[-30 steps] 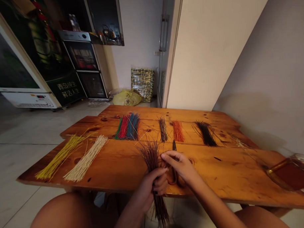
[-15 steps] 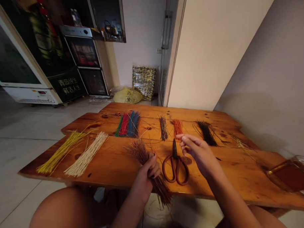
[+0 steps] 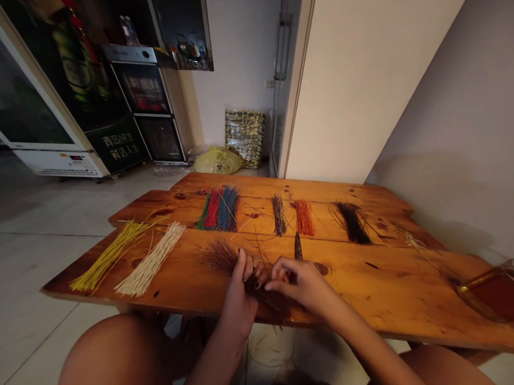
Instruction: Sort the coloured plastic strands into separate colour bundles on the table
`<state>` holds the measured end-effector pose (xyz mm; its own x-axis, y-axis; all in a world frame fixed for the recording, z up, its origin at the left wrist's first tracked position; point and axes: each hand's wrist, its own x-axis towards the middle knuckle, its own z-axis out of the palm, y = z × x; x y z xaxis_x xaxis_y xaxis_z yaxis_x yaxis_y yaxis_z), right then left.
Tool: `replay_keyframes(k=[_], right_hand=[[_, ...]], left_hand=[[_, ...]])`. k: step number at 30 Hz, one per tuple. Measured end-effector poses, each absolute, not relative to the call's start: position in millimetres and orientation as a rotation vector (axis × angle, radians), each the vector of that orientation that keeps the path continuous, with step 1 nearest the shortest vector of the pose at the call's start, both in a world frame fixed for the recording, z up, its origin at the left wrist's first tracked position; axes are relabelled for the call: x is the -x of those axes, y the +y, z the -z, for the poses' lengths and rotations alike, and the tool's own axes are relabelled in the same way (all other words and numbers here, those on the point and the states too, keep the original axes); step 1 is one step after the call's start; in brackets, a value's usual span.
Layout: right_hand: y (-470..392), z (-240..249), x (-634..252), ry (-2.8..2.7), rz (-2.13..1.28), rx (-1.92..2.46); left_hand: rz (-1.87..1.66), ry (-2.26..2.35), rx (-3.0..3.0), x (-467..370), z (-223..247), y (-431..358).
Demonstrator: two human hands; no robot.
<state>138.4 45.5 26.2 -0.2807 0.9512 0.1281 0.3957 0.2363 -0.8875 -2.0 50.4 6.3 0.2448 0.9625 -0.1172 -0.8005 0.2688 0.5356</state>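
At a knotted wooden bench, I hold a brown bundle of thin strands in my left hand, fingers clamped around its middle. 1 end fans out away from me to the left; the other slopes back toward me on the right. My right hand is just beside the brown bundle, its fingers curled close to those of my left; whether they pinch a strand, I cannot tell.

Right of the brown bundle lie scissors, their dark blade pointing away from me, the handles hidden by my right hand. Left of the brown bundle are a cream bundle and, farther out, a yellow bundle. Beyond it, green strands, red strands and blue strands lie side by side, touching. Beyond it to the right, a mixed-color bundle and an orange bundle lie near each other but apart. Well to its right come a black bundle with stray strands, a few loose pale stalks and a glass vessel of brown liquid.
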Motion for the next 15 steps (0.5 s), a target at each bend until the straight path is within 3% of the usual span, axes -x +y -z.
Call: replay_keyframes(k=[3,9,15], right_hand=[[51,-11,-137,-1.317,-1.125,1.161],[34,10,-106,-0.246,-1.989,0.732],[21,1,-88,-0.003,-2.078,0.492]], left_hand=[[-1.381,0.586,-0.296,3,-15,48],[-1.654,0.391,-0.413,11,-40,30],[-1.565,0.352,-0.489,8,-44,18]])
